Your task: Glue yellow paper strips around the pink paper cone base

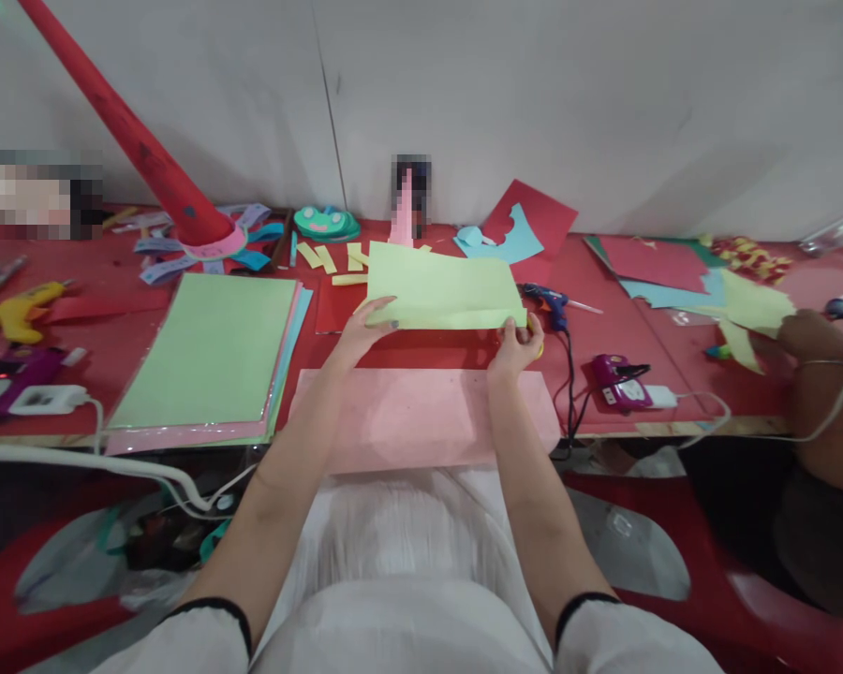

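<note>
A pale yellow-green sheet of paper (439,281) is stretched between my two hands above the red table, its near edge folded up in a narrow strip. My left hand (365,332) pinches the sheet's near left corner. At the near right corner, my right hand (516,348) grips it with the thumb on top. A yellow loop (538,337) shows beside the right fingers; it looks like a scissors handle, but most of it is hidden. Under my forearms, a pink sheet (407,421) lies along the table's front edge. Short yellow paper strips (316,257) are scattered behind the held sheet.
To the left lies a stack of coloured paper (211,346); beyond it stands a tall red cone (140,150). A blue glue gun (552,301) with a cable and a purple power adapter (618,382) are on the right. Another person's hand (815,337) is at far right.
</note>
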Motion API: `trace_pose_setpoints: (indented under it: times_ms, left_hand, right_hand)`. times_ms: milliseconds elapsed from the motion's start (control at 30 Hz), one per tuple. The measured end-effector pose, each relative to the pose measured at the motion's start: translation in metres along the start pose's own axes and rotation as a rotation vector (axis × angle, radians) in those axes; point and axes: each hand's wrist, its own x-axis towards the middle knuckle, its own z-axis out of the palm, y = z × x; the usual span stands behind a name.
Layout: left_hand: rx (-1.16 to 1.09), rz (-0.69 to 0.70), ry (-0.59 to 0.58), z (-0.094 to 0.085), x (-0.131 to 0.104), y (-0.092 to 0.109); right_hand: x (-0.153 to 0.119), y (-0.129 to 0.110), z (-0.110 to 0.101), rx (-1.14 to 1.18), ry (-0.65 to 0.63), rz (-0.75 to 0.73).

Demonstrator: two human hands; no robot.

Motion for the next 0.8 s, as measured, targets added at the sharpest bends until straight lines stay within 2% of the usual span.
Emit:
trace_pose_setpoints:
  times_ms: [67,167,233,367,567,667,800]
  left_hand:
    - [-0.014,-0.005,0.012,0.000,0.000,-0.001]
    - [0.006,0.047,0.121,-0.002,0.001,0.000]
    - [0.012,0.088,0.171,-0.003,0.002,0.002]
    - [-0.056,0.102,0.187,-0.002,0.000,0.007]
    - [-0.289,0.077,0.295,-0.005,0.006,-0.002]
    - [-0.393,-0.002,0.266,-0.006,0.009,-0.009]
    - [-0.374,-0.176,0.110,0.007,0.003,-0.016]
  right_hand:
    - [-0.002,-0.005,0.001,0.009,0.031,0.032]
    - [-0.006,-0.016,0.005,0.047,0.050,0.110]
    - [-0.009,-0.021,0.008,0.073,0.009,0.171]
    - [-0.014,-0.025,0.012,0.039,-0.106,0.308]
    - [-0.019,-0.029,0.011,0.083,-0.191,0.324]
    - [-0.021,-0.032,0.011,0.081,-0.246,0.325]
    - [-0.024,-0.032,0.013,0.057,-0.301,0.313]
